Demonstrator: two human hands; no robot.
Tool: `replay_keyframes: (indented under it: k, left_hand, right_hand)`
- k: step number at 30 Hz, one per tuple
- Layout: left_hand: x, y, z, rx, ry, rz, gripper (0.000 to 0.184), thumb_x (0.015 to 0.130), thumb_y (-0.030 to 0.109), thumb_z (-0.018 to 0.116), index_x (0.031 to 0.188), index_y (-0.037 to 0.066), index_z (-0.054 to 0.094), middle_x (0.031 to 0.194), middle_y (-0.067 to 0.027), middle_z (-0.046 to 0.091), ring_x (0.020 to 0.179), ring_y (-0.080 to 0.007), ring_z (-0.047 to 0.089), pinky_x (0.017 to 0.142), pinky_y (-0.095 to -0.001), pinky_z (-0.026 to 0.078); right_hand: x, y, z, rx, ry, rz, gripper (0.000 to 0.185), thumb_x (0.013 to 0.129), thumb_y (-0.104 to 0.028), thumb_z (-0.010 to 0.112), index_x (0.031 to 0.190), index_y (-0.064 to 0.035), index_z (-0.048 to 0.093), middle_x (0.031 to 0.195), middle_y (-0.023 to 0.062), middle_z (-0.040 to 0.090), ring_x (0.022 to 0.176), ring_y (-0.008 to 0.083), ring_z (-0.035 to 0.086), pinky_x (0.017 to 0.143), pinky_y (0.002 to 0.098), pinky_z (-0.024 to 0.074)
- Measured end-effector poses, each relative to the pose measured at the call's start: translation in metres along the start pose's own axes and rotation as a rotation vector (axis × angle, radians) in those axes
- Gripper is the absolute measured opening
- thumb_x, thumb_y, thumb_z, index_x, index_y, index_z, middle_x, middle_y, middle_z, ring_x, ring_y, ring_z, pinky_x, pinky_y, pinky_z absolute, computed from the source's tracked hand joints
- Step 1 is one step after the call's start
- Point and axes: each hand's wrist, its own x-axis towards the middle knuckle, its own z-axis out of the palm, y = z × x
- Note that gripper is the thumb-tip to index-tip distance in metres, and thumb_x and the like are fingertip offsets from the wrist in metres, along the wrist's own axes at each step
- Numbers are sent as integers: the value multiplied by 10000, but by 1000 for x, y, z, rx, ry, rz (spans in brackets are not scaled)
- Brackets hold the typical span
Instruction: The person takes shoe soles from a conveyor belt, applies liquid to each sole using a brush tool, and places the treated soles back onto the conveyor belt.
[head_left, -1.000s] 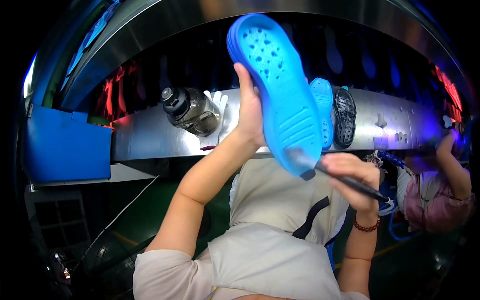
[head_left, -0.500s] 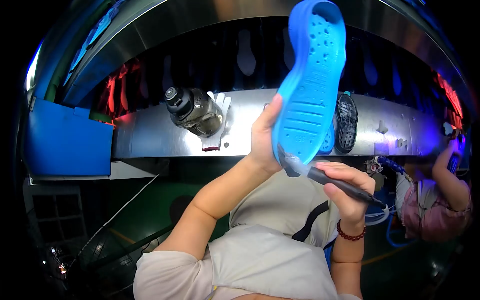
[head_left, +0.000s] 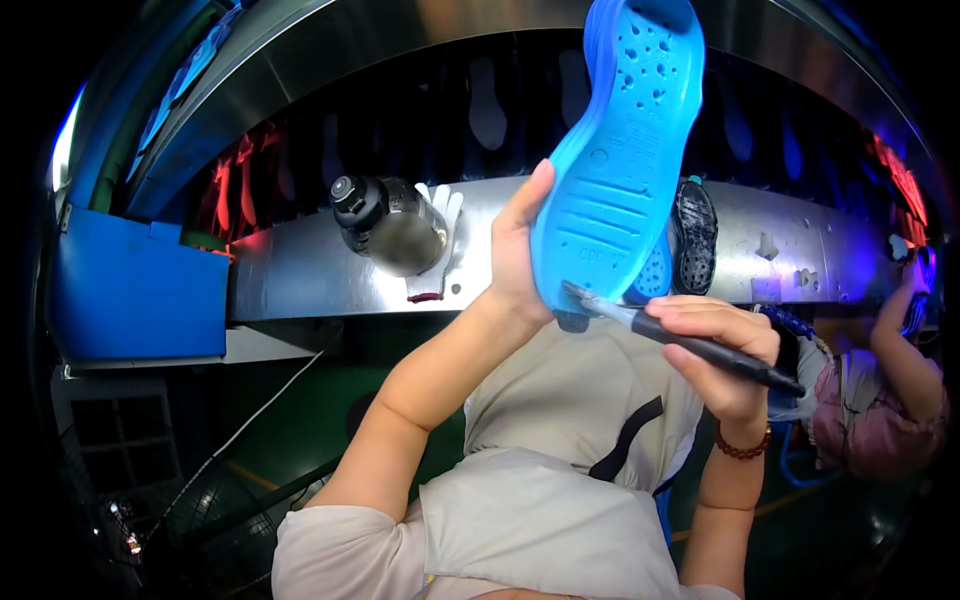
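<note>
My left hand (head_left: 518, 250) grips the edge of a large blue shoe sole (head_left: 615, 190), held up with its holed forefoot at the top and its heel toward me. Its thumb lies along the sole's left side. In my right hand (head_left: 725, 355) is a black-handled brush (head_left: 700, 348), its light tip touching the sole near the heel end. Behind the sole, on the metal bench, a smaller blue sole (head_left: 654, 272) is partly hidden. Beside that lies a black sole (head_left: 694, 237) with whitish marks.
A dark bottle (head_left: 400, 235) stands on a white glove (head_left: 437, 262) on the metal bench (head_left: 300, 262). Dark hanging soles line the back. A blue box (head_left: 140, 290) is at the left. A co-worker (head_left: 875, 400) sits at the right.
The large sole first moved up and right and turned, then shifted slightly left at its heel. The brush tip has moved over the heel. My right hand moved left, then back right.
</note>
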Motion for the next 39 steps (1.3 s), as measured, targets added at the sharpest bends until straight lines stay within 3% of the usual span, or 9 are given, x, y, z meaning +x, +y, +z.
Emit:
replay_keyframes:
  k: [3, 5, 10, 13, 17, 27, 33, 37, 39]
  left_hand:
    - [5, 8, 5, -25, -27, -60, 569, 855, 416, 387, 1209, -29, 391, 1149, -193, 493, 1010, -286, 525, 885, -398, 410]
    - [5, 13, -1, -121, 11, -243, 567, 853, 422, 375, 1215, -12, 406, 1176, -206, 476, 1042, -354, 499, 905, -520, 362]
    - [0, 18, 5, 221, 153, -493, 369, 825, 245, 512, 1084, -18, 516, 1015, -160, 576, 896, -221, 583, 794, -342, 475]
    - [-4, 21, 16, 523, 233, -606, 386, 801, 286, 560, 1052, -6, 541, 962, -130, 590, 836, -181, 587, 732, -312, 484]
    - [-5, 24, 23, 710, 220, -794, 460, 788, 355, 572, 1077, -1, 532, 1018, -136, 564, 860, -172, 574, 735, -292, 476]
    - [-18, 39, 18, 987, 220, -685, 553, 790, 423, 539, 1132, -10, 500, 1060, -181, 538, 907, -229, 560, 766, -318, 469]
    - [-16, 15, -13, 285, 282, -547, 538, 821, 386, 474, 1215, 30, 390, 1144, -197, 465, 944, -361, 533, 700, -538, 477]
    - [-26, 14, -26, 133, 224, -535, 544, 824, 383, 458, 1244, 50, 366, 1181, -208, 441, 1021, -387, 484, 764, -582, 428]
    - [-24, 1, -27, 149, 306, -477, 562, 823, 378, 465, 1265, 53, 345, 1199, -213, 432, 1034, -370, 482, 774, -568, 426]
  right_hand:
    - [3, -9, 14, -174, -134, -119, 212, 613, 25, 662, 816, -5, 611, 842, 140, 628, 789, 260, 624, 717, 309, 498]
    - [1, -19, 20, -110, -311, -121, 187, 630, 7, 661, 810, -13, 616, 849, 131, 629, 790, 261, 623, 723, 321, 498]
    - [10, -7, -6, -268, -234, -68, 170, 649, -25, 672, 813, -40, 632, 845, 89, 647, 760, 221, 629, 645, 276, 478]
    - [12, -24, -21, -348, -544, -42, 168, 657, -14, 661, 818, -57, 637, 846, 75, 650, 757, 208, 633, 636, 262, 487]
    - [5, -2, -22, -180, -462, 61, 196, 678, -13, 646, 872, -14, 620, 885, 112, 638, 801, 236, 628, 684, 273, 509]
    - [10, -4, -56, -340, -568, 183, 192, 670, -8, 659, 856, 13, 615, 864, 137, 637, 800, 242, 630, 710, 282, 500]
    - [10, 21, -33, -198, -76, 203, 183, 721, -36, 633, 899, 6, 636, 809, 87, 645, 661, 89, 561, 606, 204, 441]
    - [3, 71, -55, -414, 539, 185, 150, 777, -59, 582, 893, 24, 627, 787, 89, 639, 692, 117, 581, 645, 221, 454]
    - [-10, 90, -24, -544, 545, 101, 122, 746, -1, 601, 860, 36, 623, 817, 124, 641, 747, 157, 606, 692, 247, 463]
